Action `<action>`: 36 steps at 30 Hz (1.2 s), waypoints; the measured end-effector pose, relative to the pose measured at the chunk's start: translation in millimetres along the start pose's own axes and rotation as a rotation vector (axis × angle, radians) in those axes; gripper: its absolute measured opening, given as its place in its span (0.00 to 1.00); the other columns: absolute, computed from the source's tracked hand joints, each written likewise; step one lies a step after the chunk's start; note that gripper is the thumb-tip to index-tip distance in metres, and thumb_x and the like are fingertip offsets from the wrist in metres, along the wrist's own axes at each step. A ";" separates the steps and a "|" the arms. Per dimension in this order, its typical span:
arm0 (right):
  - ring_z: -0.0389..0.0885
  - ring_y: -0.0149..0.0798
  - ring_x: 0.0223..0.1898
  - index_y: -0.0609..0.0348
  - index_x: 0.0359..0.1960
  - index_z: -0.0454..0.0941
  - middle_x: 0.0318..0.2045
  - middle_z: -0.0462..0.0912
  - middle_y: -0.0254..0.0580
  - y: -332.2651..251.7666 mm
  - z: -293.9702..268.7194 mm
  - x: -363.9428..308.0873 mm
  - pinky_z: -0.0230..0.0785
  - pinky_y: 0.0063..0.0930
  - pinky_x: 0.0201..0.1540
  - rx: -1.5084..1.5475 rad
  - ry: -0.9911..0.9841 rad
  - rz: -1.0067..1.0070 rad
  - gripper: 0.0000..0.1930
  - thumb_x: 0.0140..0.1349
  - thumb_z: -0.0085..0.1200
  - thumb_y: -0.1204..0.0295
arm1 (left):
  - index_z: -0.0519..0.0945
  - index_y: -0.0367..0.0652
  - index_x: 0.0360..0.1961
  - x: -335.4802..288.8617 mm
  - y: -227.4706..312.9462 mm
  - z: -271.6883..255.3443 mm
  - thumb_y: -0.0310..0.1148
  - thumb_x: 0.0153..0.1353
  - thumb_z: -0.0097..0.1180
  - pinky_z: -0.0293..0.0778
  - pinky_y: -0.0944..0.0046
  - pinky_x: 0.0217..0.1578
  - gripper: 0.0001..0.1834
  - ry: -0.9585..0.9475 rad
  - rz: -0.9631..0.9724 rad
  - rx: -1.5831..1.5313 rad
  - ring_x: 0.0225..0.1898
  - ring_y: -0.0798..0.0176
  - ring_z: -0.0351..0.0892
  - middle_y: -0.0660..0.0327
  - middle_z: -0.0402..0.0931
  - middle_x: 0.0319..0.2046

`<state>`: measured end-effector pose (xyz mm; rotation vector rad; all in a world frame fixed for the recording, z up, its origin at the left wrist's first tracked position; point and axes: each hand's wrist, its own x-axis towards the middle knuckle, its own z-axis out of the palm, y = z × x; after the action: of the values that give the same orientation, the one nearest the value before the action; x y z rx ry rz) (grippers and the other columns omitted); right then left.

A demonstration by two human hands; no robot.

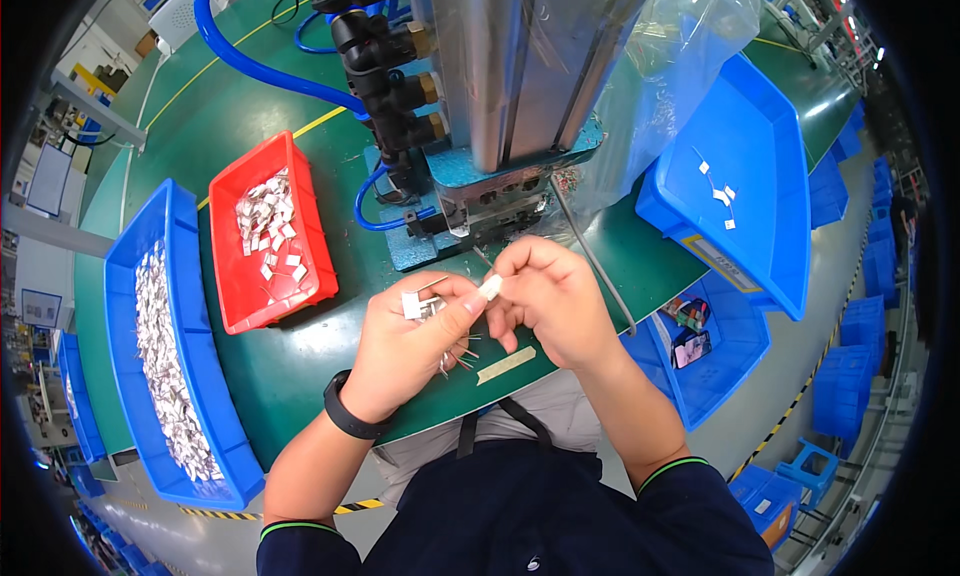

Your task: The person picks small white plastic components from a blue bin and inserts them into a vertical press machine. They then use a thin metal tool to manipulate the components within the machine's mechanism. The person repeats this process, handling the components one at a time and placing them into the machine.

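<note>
A blue bin (125, 306) of silvery parts sits far left, a red tray (232, 296) beside it. The left hand (410, 346) clutches small metal leaded parts (420, 304). The right hand (550, 301) pinches a small white component (490, 287), long axis slanting up-right, before the press (520, 86).

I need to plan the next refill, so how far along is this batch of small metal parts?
Looks early. Done: only a few white pieces lie in the right blue bin. In hand: the left hand grips a bunch of small metal parts, and the right hand pinches one white piece. Left: the long blue tray and the red tray hold many parts.
</note>
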<state>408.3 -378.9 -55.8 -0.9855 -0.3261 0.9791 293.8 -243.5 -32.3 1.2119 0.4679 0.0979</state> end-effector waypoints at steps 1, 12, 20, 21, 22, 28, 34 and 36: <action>0.79 0.35 0.22 0.66 0.34 0.70 0.29 0.79 0.48 -2.7 -1.0 0.3 0.71 0.26 0.18 0.122 -0.023 0.026 0.03 0.61 0.49 0.78 | 0.76 0.37 0.35 -0.5 0.7 0.2 0.33 0.61 0.60 0.61 0.73 0.15 0.10 -0.004 0.002 -0.002 0.15 0.74 0.67 0.65 0.71 0.19; 0.74 0.23 0.23 0.67 0.40 0.76 0.28 0.78 0.37 -19.7 11.8 4.4 0.64 0.16 0.19 -0.222 -0.071 0.040 0.10 0.57 0.61 0.78 | 0.78 0.39 0.35 -4.9 0.7 -1.4 0.31 0.62 0.60 0.63 0.75 0.21 0.07 -0.114 -0.015 0.104 0.21 0.80 0.68 0.70 0.73 0.22; 0.69 0.18 0.24 0.63 0.31 0.81 0.24 0.77 0.27 -36.0 8.7 -2.2 0.61 0.15 0.27 -0.243 -0.030 0.002 0.05 0.56 0.63 0.75 | 0.79 0.37 0.41 -5.9 2.7 -4.9 0.30 0.60 0.62 0.63 0.76 0.19 0.10 -0.187 -0.037 0.032 0.19 0.80 0.67 0.70 0.74 0.23; 0.69 0.18 0.25 0.63 0.30 0.81 0.24 0.77 0.27 -38.0 2.0 -3.7 0.61 0.15 0.27 -0.346 -0.040 -0.049 0.05 0.56 0.62 0.75 | 0.79 0.37 0.41 -6.0 4.1 -5.3 0.29 0.60 0.62 0.62 0.76 0.18 0.10 -0.181 -0.047 -0.011 0.18 0.80 0.67 0.70 0.74 0.23; 0.69 0.18 0.25 0.63 0.30 0.81 0.24 0.77 0.27 -38.4 -5.4 -4.7 0.61 0.14 0.27 -0.450 -0.051 -0.099 0.04 0.56 0.62 0.75 | 0.79 0.36 0.41 -5.2 1.5 -7.1 0.30 0.61 0.61 0.62 0.76 0.17 0.10 -0.175 -0.013 -0.062 0.17 0.79 0.67 0.68 0.74 0.23; 0.74 0.23 0.31 0.66 0.32 0.78 0.30 0.78 0.33 -29.8 -4.0 -4.7 0.65 0.16 0.32 -0.475 -0.094 -0.096 0.04 0.57 0.61 0.79 | 0.80 0.35 0.40 -4.9 4.1 -5.0 0.33 0.64 0.58 0.60 0.75 0.17 0.11 -0.168 -0.119 0.077 0.17 0.78 0.66 0.67 0.73 0.21; 0.76 0.22 0.34 0.65 0.38 0.76 0.32 0.79 0.33 -7.7 -5.8 -12.7 0.67 0.15 0.35 -0.275 -0.115 0.070 0.07 0.60 0.60 0.77 | 0.79 0.34 0.44 -4.0 0.1 -3.7 0.33 0.65 0.55 0.58 0.73 0.13 0.13 -0.050 -0.055 -0.110 0.14 0.74 0.65 0.64 0.72 0.20; 0.75 0.21 0.34 0.65 0.37 0.76 0.32 0.79 0.33 -1.5 0.8 -12.8 0.67 0.15 0.35 -0.302 -0.075 0.042 0.06 0.61 0.58 0.76 | 0.79 0.34 0.44 -3.2 -2.2 -1.8 0.32 0.65 0.54 0.57 0.73 0.13 0.13 -0.043 -0.057 -0.132 0.13 0.74 0.64 0.64 0.71 0.19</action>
<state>401.5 -389.2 -51.9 -1.2346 -0.5291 1.0256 289.8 -243.7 -33.9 1.0686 0.4512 0.0529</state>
